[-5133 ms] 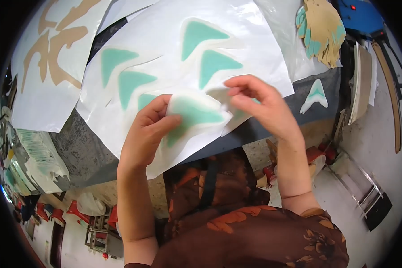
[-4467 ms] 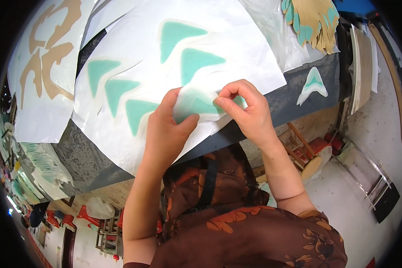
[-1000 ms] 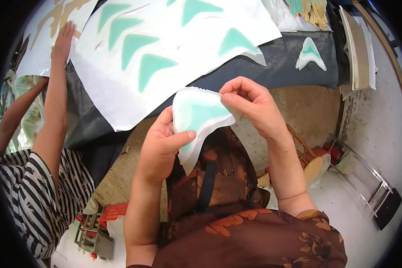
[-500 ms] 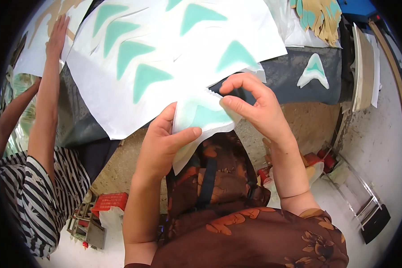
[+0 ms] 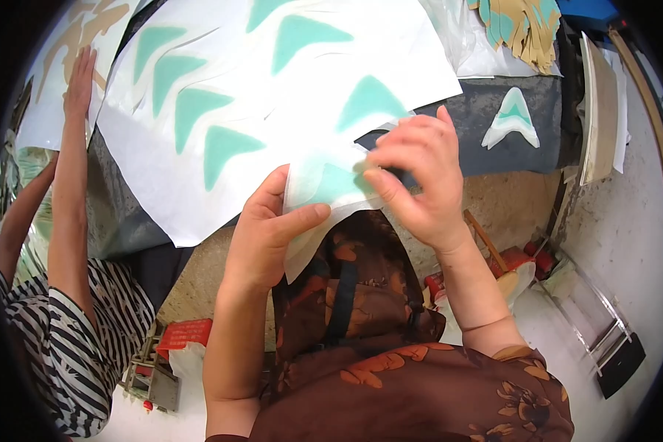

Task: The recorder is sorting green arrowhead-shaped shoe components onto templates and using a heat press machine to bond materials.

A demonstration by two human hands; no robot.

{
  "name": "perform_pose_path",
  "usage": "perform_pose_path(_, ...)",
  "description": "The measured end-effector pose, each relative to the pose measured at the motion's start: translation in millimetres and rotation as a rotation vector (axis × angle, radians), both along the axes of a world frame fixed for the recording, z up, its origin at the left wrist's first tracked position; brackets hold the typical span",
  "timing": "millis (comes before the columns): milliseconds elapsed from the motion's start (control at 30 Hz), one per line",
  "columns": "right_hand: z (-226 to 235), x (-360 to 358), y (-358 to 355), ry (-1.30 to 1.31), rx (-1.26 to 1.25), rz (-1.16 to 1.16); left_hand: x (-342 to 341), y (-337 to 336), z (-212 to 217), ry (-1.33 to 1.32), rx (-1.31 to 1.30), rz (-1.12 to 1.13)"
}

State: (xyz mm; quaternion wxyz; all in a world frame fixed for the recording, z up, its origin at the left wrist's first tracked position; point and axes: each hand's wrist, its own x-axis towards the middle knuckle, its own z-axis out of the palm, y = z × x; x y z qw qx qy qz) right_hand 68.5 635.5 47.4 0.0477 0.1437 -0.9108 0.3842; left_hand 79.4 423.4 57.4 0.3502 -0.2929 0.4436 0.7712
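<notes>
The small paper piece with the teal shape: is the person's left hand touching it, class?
Touching. The head view shows the left hand with its thumb pressed across the small paper piece, while the right hand pinches its upper edge.

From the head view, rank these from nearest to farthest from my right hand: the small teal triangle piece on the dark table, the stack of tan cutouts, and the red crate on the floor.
Right hand:
1. Small teal triangle piece, just right, on the table.
2. Stack of tan cutouts, upper right.
3. Red crate, lower left, on the floor.

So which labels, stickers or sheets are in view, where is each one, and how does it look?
Cut sticker piece: held in left hand and right hand, white backing, teal shape.
Large sheet: on table, white with teal arrowheads.
Single sticker: dark tabletop at right, teal-and-white arrowhead.
</notes>
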Motion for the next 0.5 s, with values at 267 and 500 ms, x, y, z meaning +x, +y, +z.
perform_pose_path(267, -8, -5, 15, -0.613, -0.468, -0.102, -6, -5, 1, -0.008, 0.028, -0.004)
perform_pose_path(500, -2, -4, 15, -0.821, -0.84, -0.059, -4, -14, -2, -0.052, 0.039, -0.013)
